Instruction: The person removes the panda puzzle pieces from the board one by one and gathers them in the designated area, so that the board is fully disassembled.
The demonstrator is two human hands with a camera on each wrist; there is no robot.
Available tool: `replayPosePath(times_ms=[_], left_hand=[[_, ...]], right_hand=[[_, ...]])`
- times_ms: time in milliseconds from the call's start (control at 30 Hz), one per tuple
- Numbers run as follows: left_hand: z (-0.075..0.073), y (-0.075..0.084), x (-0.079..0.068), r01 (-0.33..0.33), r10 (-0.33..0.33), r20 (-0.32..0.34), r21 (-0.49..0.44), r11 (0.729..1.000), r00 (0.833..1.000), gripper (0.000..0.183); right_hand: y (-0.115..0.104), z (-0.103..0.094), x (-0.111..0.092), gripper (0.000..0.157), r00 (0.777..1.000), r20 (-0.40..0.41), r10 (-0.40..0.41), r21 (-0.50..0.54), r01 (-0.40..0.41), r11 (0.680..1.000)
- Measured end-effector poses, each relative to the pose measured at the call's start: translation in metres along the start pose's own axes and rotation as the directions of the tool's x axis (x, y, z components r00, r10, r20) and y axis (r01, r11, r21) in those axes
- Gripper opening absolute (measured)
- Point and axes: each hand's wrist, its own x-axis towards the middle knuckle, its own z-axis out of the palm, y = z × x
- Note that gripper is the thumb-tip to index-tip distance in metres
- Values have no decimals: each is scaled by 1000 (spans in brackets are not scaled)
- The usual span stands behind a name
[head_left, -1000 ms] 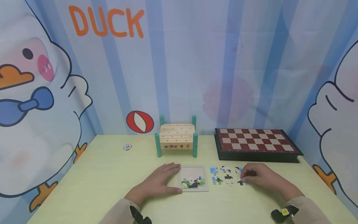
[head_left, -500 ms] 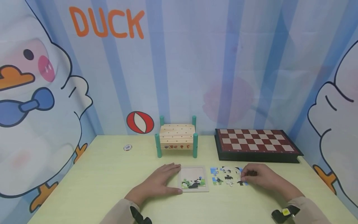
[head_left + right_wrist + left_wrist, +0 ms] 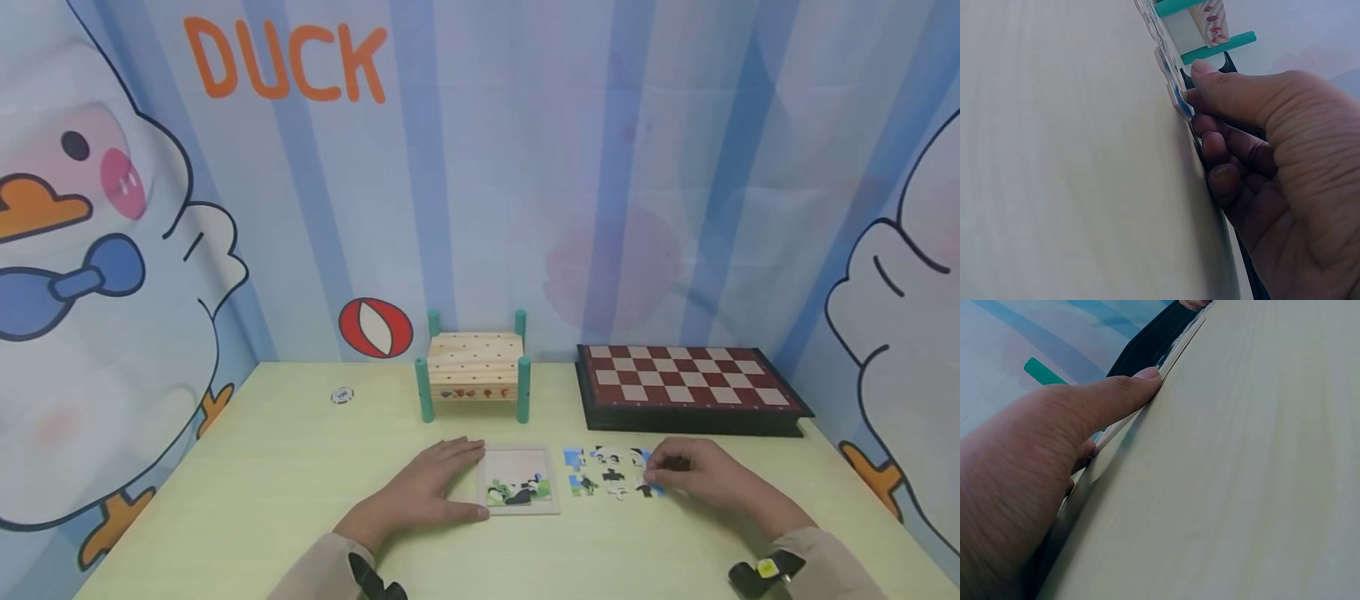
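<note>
Printed backdrop [image 3: 510,167]: pale blue with darker stripes, it fills the upper part of the frame, orange lettering reading DUCK at upper left and a large white duck figure along the left edge. Table [image 3: 225,467]: pale yellow, it spans the lower part. Chessboard box [image 3: 686,379]: dark-sided with red and white squares, it lies flat at right, near the back edge. Left hand [image 3: 423,487]: at lower centre, thumb and fingers spread wide, the thumb at the lower left corner of the puzzle frame and the fingertips at its upper left. Right hand [image 3: 701,475]: at lower right, its fingers curled, the thumb and forefinger close together at the outer edge of the right-hand pieces; whether they pinch a piece cannot be told, even from the right wrist view. Toy bed [image 3: 476,358]: wooden with green posts, it stands upright at centre. Puzzle frame [image 3: 555,492]: square and pale, it lies flat below the bed, fitted panda pieces [image 3: 517,490] filling its lower part. Loose puzzle pieces [image 3: 615,483]: in two rows, they lie between frame and right hand. Round chip [image 3: 342,395]: it lies flat, left of the bed.
</note>
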Motion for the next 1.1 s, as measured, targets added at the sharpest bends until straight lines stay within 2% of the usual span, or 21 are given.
replayPosePath(times_ms=[100, 300, 367, 467, 567, 667, 867, 1000, 1100], left_hand=[[0, 0, 0, -2, 2, 2, 5, 1000, 1000, 93], [0, -1, 2, -3, 3, 3, 4, 1000, 1000, 92], [-1, 0, 2, -1, 1, 8, 0, 1000, 1000, 92], [-1, 2, 1, -3, 3, 10, -4, 1000, 1000, 93], [-1, 1, 0, -7, 7, 2, 1, 1000, 1000, 93], [-1, 0, -1, -6, 6, -8, 2, 1000, 1000, 93], [2, -1, -2, -2, 2, -4, -14, 1000, 1000, 93], [1, -1, -1, -11, 11, -12, -13, 1000, 1000, 91], [-1, 0, 0, -11, 11, -10, -12, 1000, 1000, 90]], right_hand=[[-1, 0, -1, 12, 1000, -8, -11, -9, 11, 1000], [-10, 1, 0, 11, 997, -72, 35, -46, -38, 998], [-16, 1, 1, 12, 997, -82, 3, -41, -7, 999], [-26, 7, 6, 10, 991, -83, -103, -21, 101, 995], [-39, 15, 15, 8, 978, -63, -200, -2, 200, 980], [-54, 26, 29, 8, 964, -29, -264, 35, 265, 964], [-85, 59, 59, 9, 938, 68, -339, 80, 334, 939], [-106, 82, 80, 19, 910, 137, -392, 75, 385, 920], [-117, 95, 89, 27, 898, 175, -405, 65, 399, 914]])
